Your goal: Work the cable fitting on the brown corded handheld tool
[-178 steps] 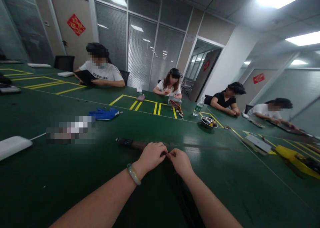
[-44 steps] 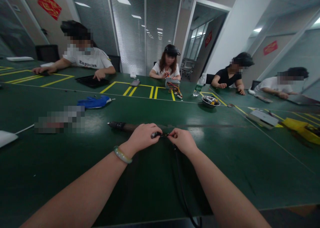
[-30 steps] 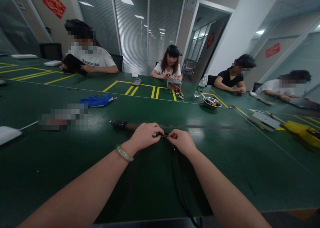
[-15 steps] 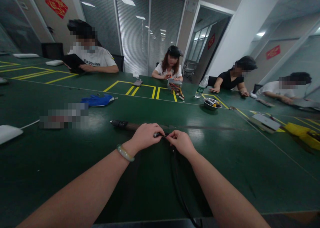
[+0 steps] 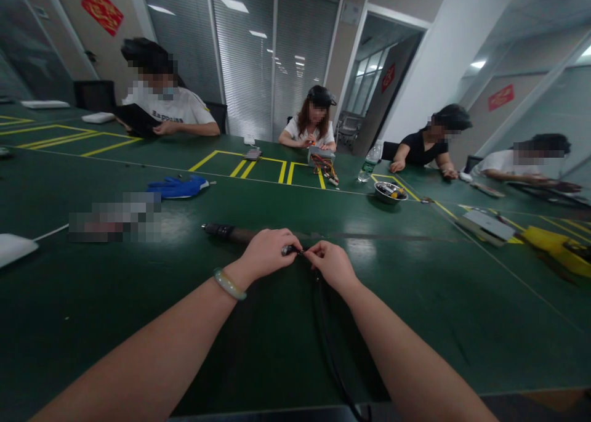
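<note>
My left hand (image 5: 268, 252), with a pale green bangle at the wrist, is closed around a small black cylindrical piece (image 5: 289, 249), perhaps a cable plug. Right beside it, the thumb and fingers of my right hand (image 5: 333, 265) pinch at the inner end of that piece; what lies between them is too small to make out. From under the right hand a black cable (image 5: 327, 336) runs down over the table's near edge. Just behind my left hand lies a dark pen-shaped electric screwdriver (image 5: 220, 230), its tip to the left and its other end hidden.
On the green table (image 5: 415, 299) lie a blue glove (image 5: 178, 188) and a white box (image 5: 16, 249) with a cord. Farther off stand a metal bowl (image 5: 390, 193), a water bottle (image 5: 369, 163) and a wired metal unit (image 5: 322, 158). Several people sit across the table.
Both hands keep almost the same place and grip. The view has shifted slightly. At the far right, a person now has a dark object in front of them.
</note>
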`<state>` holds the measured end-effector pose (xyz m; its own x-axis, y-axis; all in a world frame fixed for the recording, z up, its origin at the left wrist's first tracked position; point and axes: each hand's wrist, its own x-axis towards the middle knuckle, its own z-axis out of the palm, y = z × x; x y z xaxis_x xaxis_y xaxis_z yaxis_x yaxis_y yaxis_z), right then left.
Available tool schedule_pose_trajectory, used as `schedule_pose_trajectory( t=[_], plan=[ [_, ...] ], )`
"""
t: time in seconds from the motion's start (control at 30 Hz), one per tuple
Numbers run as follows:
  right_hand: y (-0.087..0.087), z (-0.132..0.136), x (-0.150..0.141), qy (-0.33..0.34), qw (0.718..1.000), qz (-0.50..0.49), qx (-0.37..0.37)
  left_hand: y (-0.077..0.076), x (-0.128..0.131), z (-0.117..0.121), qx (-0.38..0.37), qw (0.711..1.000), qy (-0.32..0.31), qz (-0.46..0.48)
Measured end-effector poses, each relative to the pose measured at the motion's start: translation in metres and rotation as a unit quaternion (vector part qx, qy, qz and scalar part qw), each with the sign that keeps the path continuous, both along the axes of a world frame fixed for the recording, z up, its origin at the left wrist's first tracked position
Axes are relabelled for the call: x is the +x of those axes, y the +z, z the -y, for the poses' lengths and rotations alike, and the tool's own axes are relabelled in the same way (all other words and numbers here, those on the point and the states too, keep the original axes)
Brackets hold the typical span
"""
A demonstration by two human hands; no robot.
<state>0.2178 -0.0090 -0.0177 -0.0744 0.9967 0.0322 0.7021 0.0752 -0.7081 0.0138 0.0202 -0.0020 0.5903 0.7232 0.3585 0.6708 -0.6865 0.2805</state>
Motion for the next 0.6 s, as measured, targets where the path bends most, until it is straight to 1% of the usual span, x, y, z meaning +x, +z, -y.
schedule_pose_trajectory(
  t=[0.17,0.5,0.6],
  plan=[
    [0.0018,0.0016,-0.0024,-0.014,1.000,0.020,0.018,-0.0005,0.0001,0.0011,0.009,1.000,0.005,-0.005],
    [0.0060,0.0024,-0.0053,-0.030,0.999,0.022,0.011,-0.0027,0.0009,0.0004,0.015,1.000,0.019,0.000],
    [0.0072,0.0034,-0.0069,-0.036,0.998,0.040,0.021,-0.0022,0.0008,0.0006,0.014,1.000,0.018,0.003]
  ],
)
